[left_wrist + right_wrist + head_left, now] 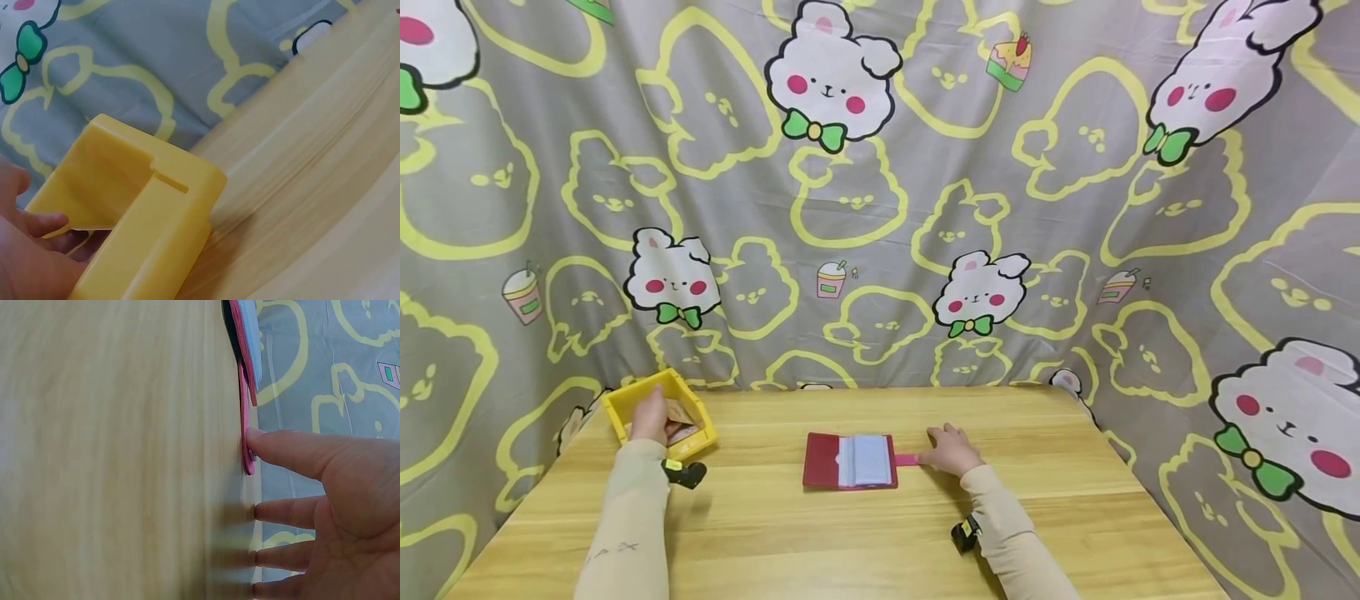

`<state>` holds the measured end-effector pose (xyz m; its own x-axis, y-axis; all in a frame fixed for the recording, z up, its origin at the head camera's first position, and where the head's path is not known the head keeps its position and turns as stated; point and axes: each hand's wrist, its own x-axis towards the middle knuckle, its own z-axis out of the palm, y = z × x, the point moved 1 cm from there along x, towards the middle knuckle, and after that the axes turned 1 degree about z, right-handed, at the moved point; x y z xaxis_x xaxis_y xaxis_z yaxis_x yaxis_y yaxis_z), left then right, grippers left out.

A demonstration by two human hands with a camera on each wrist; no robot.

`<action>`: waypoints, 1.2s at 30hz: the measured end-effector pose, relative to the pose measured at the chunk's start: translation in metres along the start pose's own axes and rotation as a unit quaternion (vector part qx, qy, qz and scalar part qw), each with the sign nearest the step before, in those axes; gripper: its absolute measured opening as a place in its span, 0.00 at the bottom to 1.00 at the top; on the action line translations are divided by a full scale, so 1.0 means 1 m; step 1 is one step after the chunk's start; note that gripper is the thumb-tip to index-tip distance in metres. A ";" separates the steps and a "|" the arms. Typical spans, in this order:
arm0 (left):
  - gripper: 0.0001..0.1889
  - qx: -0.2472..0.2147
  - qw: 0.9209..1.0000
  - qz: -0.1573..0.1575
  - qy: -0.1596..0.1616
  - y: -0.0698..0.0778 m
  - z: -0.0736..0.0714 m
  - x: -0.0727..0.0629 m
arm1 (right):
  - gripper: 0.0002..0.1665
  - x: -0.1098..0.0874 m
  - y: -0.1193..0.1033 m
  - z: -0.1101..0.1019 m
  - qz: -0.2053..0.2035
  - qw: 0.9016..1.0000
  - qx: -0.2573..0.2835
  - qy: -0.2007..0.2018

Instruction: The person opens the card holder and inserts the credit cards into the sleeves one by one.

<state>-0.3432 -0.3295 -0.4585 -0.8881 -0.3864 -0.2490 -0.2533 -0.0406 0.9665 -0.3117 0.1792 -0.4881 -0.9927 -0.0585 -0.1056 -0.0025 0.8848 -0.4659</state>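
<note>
A red card holder (822, 461) lies open on the table, its pale translucent sleeves (871, 458) showing on the right half. From its right edge a pink strap (907, 459) sticks out. My right hand (951, 452) rests beside the holder; its thumb (281, 447) presses on the strap while the other fingers, fairly straight, touch the tabletop. At the table's far left, my left hand (650, 417) reaches into a yellow bin (144, 237). Some cards or papers (679, 412) lie in there near the fingers. The bin wall hides part of the fingers, so their grip is unclear.
The wooden table (760, 533) bears the bin at its back left corner and the holder near the middle. A grey patterned curtain (880, 250) hangs behind the table and along both sides.
</note>
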 end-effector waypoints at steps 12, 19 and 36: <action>0.29 0.005 0.996 0.043 0.077 0.014 -0.001 -0.007 | 0.42 0.003 0.002 0.003 0.003 1.000 -0.009 -0.001; 0.27 -0.037 0.995 0.054 0.080 0.031 -0.006 -0.028 | 0.42 0.003 0.002 0.003 0.007 1.000 -0.005 -0.004; 0.29 0.030 0.990 0.134 -0.018 0.032 0.021 -0.068 | 0.41 0.005 0.003 0.003 -0.004 1.000 -0.004 -0.008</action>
<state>-0.2993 -0.2855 -0.4115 -0.9391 -0.3434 0.0134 -0.0277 0.1144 0.9930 -0.3163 0.1805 -0.4927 -0.9906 -0.0727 -0.1160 -0.0115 0.8883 -0.4591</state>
